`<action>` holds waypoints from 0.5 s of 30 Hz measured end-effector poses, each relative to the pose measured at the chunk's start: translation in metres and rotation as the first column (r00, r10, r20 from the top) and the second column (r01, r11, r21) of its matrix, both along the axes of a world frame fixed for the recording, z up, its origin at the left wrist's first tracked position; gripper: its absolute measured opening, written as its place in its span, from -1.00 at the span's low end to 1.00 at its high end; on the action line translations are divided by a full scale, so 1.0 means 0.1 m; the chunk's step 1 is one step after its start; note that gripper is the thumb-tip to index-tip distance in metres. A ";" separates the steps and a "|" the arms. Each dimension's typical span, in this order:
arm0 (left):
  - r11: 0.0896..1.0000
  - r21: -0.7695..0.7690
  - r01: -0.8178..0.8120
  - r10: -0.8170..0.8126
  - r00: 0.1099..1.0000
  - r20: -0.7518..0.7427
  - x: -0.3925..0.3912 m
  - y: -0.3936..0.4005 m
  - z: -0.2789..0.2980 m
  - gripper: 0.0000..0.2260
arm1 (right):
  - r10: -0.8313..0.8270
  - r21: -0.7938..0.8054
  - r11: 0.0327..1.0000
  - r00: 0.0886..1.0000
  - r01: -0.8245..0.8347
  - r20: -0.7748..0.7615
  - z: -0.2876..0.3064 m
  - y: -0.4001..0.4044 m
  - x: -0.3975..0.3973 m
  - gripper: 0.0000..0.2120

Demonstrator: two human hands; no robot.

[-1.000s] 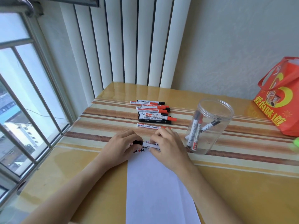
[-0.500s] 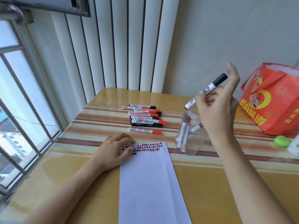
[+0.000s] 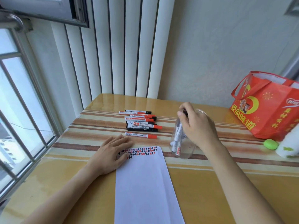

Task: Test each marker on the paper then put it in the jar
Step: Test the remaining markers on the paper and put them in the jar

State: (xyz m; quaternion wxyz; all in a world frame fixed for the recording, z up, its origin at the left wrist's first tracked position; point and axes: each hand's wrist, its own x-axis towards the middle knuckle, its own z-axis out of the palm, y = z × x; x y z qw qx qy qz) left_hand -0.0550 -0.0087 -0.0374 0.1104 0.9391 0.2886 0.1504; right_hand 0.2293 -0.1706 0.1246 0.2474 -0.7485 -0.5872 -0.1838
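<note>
A person's left hand (image 3: 113, 152) lies flat, fingers spread, on the top-left corner of a white paper (image 3: 145, 188) on a glossy striped desk (image 3: 226, 183). Rows of small red and black test marks run along the paper's far edge. At about 2 o'clock from the paper, the right hand (image 3: 195, 126) hovers over the mouth of a clear jar (image 3: 181, 149), fingertips pinching the black cap end of a marker (image 3: 185, 113) that points down into it. Several markers already stand inside the jar; their labels are too blurred to read. At 12 o'clock from the paper, a pile of markers (image 3: 140, 122) with red and black caps lies in a row, barcodes showing, brand print illegible. At 3 o'clock on the desk sits a red bag (image 3: 268, 109) bearing yellow Chinese characters "爱的味道". Beside it lie a green oval object (image 3: 271, 144) and a white roll (image 3: 289, 147).
</note>
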 end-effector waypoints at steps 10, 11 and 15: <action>0.999 -0.032 -0.010 0.008 0.999 -0.045 0.01 0.00 0.02 -0.45 | 0.161 0.462 0.865 0.980 -0.198 0.119 -0.15 0.11 -0.29 -0.91; 0.999 -0.031 -0.012 0.011 0.999 -0.048 0.01 0.00 0.02 -0.45 | 0.221 0.418 0.873 0.968 -0.250 0.119 -0.20 0.16 -0.40 -0.91; 0.999 -0.025 -0.025 0.023 0.998 -0.054 0.02 0.00 0.03 -0.46 | 0.306 0.067 0.951 0.951 -0.302 -0.042 -0.67 0.51 -0.63 -0.88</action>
